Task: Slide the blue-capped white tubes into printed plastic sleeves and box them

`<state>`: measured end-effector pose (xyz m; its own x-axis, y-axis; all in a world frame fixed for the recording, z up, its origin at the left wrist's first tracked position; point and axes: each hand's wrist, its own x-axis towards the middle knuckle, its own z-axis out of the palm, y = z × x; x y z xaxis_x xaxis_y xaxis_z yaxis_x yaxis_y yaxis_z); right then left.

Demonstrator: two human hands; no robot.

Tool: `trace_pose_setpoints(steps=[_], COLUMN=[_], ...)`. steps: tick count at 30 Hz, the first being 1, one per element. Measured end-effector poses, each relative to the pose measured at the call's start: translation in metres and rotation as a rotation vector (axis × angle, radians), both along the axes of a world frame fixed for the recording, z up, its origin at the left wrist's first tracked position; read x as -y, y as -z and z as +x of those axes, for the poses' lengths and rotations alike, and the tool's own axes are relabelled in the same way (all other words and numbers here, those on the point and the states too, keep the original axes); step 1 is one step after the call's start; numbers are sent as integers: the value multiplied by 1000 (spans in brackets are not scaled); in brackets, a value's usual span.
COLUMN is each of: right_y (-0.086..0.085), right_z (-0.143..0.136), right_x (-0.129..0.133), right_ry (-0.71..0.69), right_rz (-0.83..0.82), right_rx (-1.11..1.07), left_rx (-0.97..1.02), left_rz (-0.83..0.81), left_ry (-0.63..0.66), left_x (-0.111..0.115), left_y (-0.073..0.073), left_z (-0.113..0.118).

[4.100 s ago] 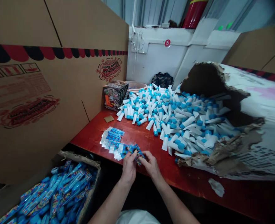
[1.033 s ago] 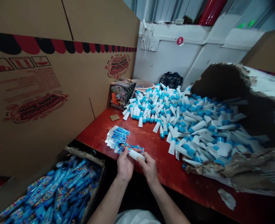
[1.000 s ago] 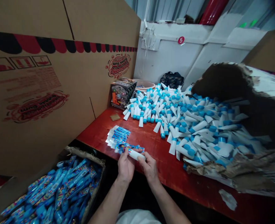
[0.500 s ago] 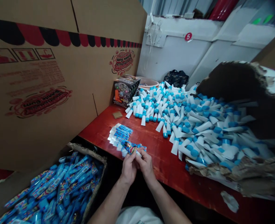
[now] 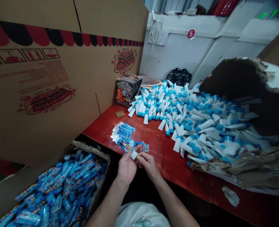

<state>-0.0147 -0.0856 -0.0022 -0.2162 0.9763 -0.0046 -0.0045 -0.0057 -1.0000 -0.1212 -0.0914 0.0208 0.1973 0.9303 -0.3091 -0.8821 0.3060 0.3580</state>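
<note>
My left hand [image 5: 127, 168] is closed around a blue printed plastic sleeve [image 5: 124, 147] with a pale end that points toward me. The fingers of my right hand [image 5: 150, 164] are pinched together at that pale end. Whether they grip the film itself is hard to make out. Just beyond my hands, a fanned stack of similar blue printed sleeves [image 5: 126, 130] with clear ends lies on the red table [image 5: 158, 157]. White tubes with blue caps [image 5: 174, 110] are heaped past the stack and to the right.
On the left, below table height, an open carton [image 5: 103, 154] holds many blue printed tubes [image 5: 66, 179]. A large cardboard box [image 5: 94, 69] walls off the left side. A torn carton [image 5: 243, 78] spills tubes at right. Behind stand a toy box [image 5: 127, 90], pink basin [image 5: 151, 82] and dark bag [image 5: 179, 77].
My left hand has turned palm up and shifted slightly left and down, tilting the sleeve so its pale end shows. My right fingers have drawn a little away from the left hand.
</note>
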Motion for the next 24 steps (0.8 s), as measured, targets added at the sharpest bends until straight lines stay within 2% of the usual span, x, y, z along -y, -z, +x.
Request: trace_pose_setpoints(steps=[6, 12, 14, 16, 18, 21, 24], right_y=[-4, -9, -10, -9, -6, 0, 9], right_z=[-9, -20, -22, -20, -12, 6, 19], right_x=[5, 12, 11, 5, -5, -27, -43], right_ry=[75, 27, -32, -69, 0, 203, 267], right_rz=[164, 261, 269, 269, 321, 426, 442], right_rx=[181, 441, 485, 489, 551, 855, 1207], left_rx=[-92, -95, -100, -123, -156, -209, -253], left_rz=[38, -18, -34, -59, -83, -128, -255], left_ry=[-12, -20, -54, -111, -195, -361, -529], left_x=[10, 16, 17, 18, 18, 19, 20], left_y=[7, 12, 15, 19, 25, 35, 43], left_z=[2, -7, -15, -29, -51, -91, -122])
